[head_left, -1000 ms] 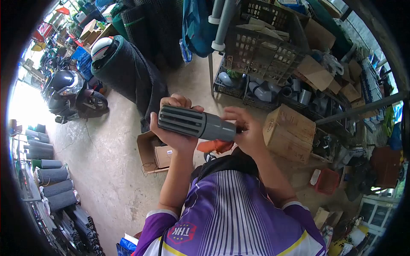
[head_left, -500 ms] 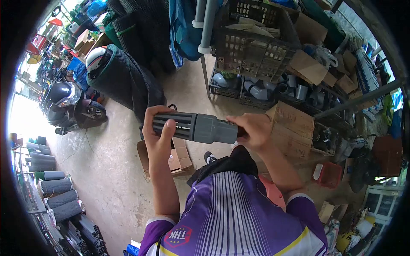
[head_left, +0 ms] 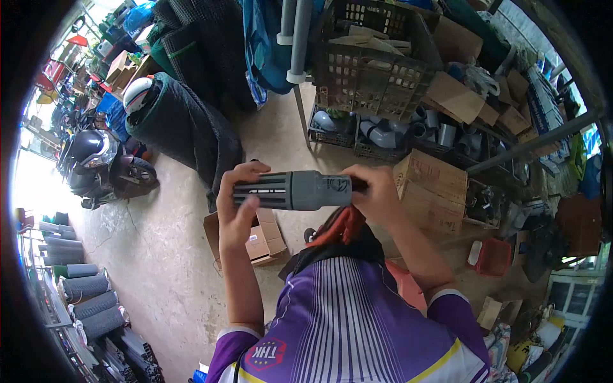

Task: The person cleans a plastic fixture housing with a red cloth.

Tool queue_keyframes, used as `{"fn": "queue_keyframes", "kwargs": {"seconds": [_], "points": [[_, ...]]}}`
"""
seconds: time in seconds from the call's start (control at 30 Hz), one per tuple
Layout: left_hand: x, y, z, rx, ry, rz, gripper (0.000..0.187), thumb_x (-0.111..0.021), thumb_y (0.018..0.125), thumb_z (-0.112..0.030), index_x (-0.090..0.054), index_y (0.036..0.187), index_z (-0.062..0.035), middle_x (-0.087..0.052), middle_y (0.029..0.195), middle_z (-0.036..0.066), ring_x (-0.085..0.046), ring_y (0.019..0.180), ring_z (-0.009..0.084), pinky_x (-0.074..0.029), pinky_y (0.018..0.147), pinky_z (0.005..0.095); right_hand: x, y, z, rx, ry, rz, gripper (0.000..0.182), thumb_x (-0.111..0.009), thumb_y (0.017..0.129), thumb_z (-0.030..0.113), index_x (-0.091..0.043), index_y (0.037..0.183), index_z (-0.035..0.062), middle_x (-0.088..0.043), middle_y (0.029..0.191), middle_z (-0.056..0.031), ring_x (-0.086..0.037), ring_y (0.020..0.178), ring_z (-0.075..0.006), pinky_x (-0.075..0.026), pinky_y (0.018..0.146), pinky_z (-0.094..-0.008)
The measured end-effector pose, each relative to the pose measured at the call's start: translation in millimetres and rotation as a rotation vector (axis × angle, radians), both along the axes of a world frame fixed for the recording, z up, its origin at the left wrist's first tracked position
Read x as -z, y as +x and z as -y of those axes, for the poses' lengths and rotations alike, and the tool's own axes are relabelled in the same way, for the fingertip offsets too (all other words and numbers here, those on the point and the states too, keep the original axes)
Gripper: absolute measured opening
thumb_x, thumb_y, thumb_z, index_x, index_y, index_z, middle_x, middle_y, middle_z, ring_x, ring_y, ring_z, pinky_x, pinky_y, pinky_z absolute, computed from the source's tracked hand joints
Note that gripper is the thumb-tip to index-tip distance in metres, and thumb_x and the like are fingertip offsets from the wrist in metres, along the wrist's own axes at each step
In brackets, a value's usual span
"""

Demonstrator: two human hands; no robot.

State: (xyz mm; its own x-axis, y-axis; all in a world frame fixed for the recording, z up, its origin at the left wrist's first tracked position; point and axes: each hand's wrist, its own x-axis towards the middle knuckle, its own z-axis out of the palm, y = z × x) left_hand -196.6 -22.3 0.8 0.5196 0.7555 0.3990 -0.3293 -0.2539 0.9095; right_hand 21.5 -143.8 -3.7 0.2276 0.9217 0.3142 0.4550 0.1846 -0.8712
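Observation:
A grey plastic pipe strainer (head_left: pixel 304 190) lies level across both hands, in front of my body. My left hand (head_left: pixel 237 203) is wrapped round its slotted left end, thumb on the near side and fingers over the far side. My right hand (head_left: pixel 377 195) grips the smooth right end, where a dark opening partly shows by the fingers. Dark printing is visible on the smooth part. A red-orange cloth (head_left: pixel 345 225) lies on my lap, just below the strainer. Under my left forearm, an open cardboard box (head_left: pixel 265 239) stands on the floor.
Crates of grey pipe fittings (head_left: pixel 383 134) sit ahead under a large black crate (head_left: pixel 367 76). A closed cardboard box (head_left: pixel 431 191) and a red basket (head_left: pixel 493 258) are on the right. Rolled dark mesh (head_left: pixel 185 121) and a motorbike (head_left: pixel 105 163) stand to the left.
The strainer has turned about its length, so printing on its smooth end now shows. My right hand has shifted its hold slightly. The red-orange cloth has come into view on my lap.

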Motion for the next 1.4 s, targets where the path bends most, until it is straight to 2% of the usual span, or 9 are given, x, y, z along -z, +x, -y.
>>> {"fn": "queue_keyframes", "kwargs": {"seconds": [0.07, 0.17, 0.2, 0.33, 0.6, 0.9, 1.1, 1.2, 1.4], "points": [[-15, 0, 3, 0.015, -0.364, -0.097, 0.034, -0.054, 0.092, -0.027, -0.051, 0.113, 0.0003, -0.059, 0.091, 0.01, -0.058, 0.075, 0.0108, -0.048, 0.058, 0.0231, 2, -1, 4, 0.025, 0.266, 0.35, 0.034, -0.072, 0.065, 0.004, -0.064, 0.098, 0.0023, -0.062, 0.073, -0.0074, -0.063, 0.062, -0.0174, -0.05, 0.057, -0.0282], [-7, -4, -6, -0.069, -0.387, -0.407, 0.031, -0.046, 0.096, -0.026, -0.058, 0.108, 0.0004, -0.059, 0.079, 0.002, -0.053, 0.064, 0.0052, -0.038, 0.047, 0.0181, 3, -2, 4, 0.019, 0.498, 0.683, 0.037, -0.072, 0.067, 0.013, -0.064, 0.102, 0.0072, -0.059, 0.071, -0.0035, -0.062, 0.063, -0.0155, -0.05, 0.056, -0.0284], [-6, -1, -4, -0.165, -0.258, -0.475, 0.026, -0.052, 0.095, -0.024, -0.062, 0.093, -0.0001, -0.057, 0.069, -0.002, -0.049, 0.063, 0.0035, -0.035, 0.05, 0.018, 3, 0, 3, -0.006, 0.519, 0.729, 0.036, -0.071, 0.068, 0.013, -0.063, 0.102, 0.0066, -0.059, 0.072, -0.003, -0.061, 0.062, -0.0152, -0.05, 0.055, -0.028], [-6, 4, 4, -0.213, -0.06, -0.374, 0.019, -0.058, 0.091, -0.015, -0.06, 0.082, 0.0006, -0.057, 0.069, -0.002, -0.048, 0.065, 0.0032, -0.038, 0.06, 0.0196, 4, 8, 1, -0.115, 0.552, 0.871, 0.032, -0.066, 0.07, 0.012, -0.063, 0.1, 0.0045, -0.059, 0.076, -0.0019, -0.06, 0.061, -0.0142, -0.05, 0.052, -0.0268], [-4, 9, 15, -0.21, -0.026, -0.288, 0.018, -0.056, 0.092, -0.013, -0.059, 0.08, 0.0008, -0.059, 0.073, 0.001, -0.051, 0.067, 0.0046, -0.04, 0.062, 0.0199, -12, 10, 13, -0.242, 0.441, 0.909, 0.029, -0.064, 0.07, 0.009, -0.064, 0.098, 0.0022, -0.061, 0.075, -0.0048, -0.061, 0.061, -0.016, -0.051, 0.053, -0.0277], [-2, 12, 24, -0.16, -0.068, -0.274, 0.019, -0.056, 0.092, -0.013, -0.059, 0.08, 0.0014, -0.06, 0.074, 0.002, -0.052, 0.07, 0.006, -0.04, 0.064, 0.0211, -7, 16, 25, -0.191, 0.546, 0.844, 0.033, -0.064, 0.071, 0.012, -0.064, 0.102, 0.0013, -0.066, 0.082, -0.0068, -0.063, 0.058, -0.0167, -0.052, 0.051, -0.0278], [-8, 14, 30, -0.191, 0.064, -0.215, 0.014, -0.054, 0.088, -0.007, -0.058, 0.079, 0.0021, -0.06, 0.074, 0.006, -0.053, 0.067, 0.0093, -0.041, 0.062, 0.0232, -6, 19, 31, -0.231, 0.453, 0.728, 0.036, -0.069, 0.065, 0.015, -0.064, 0.099, 0.0039, -0.065, 0.073, -0.0063, -0.063, 0.056, -0.0191, -0.048, 0.049, -0.0305], [-9, 14, 30, -0.221, 0.221, -0.158, 0.008, -0.055, 0.083, -0.003, -0.058, 0.078, 0.0027, -0.06, 0.074, 0.01, -0.056, 0.065, 0.0133, -0.043, 0.061, 0.0249, -6, 19, 31, -0.312, 0.231, 0.483, 0.036, -0.071, 0.061, 0.014, -0.064, 0.095, 0.0047, -0.062, 0.066, -0.0063, -0.061, 0.055, -0.0229, -0.047, 0.05, -0.0316], [-14, 14, 31, -0.206, 0.43, -0.094, 0.005, -0.059, 0.077, -0.002, -0.058, 0.078, 0.003, -0.061, 0.075, 0.014, -0.061, 0.067, 0.0192, -0.048, 0.063, 0.0277, 29, 19, 24, -0.432, -0.234, 0.02, 0.019, -0.067, 0.061, 0.002, -0.063, 0.079, 0.0019, -0.059, 0.061, -0.0082, -0.06, 0.059, -0.0138, -0.044, 0.055, -0.0283]]}}
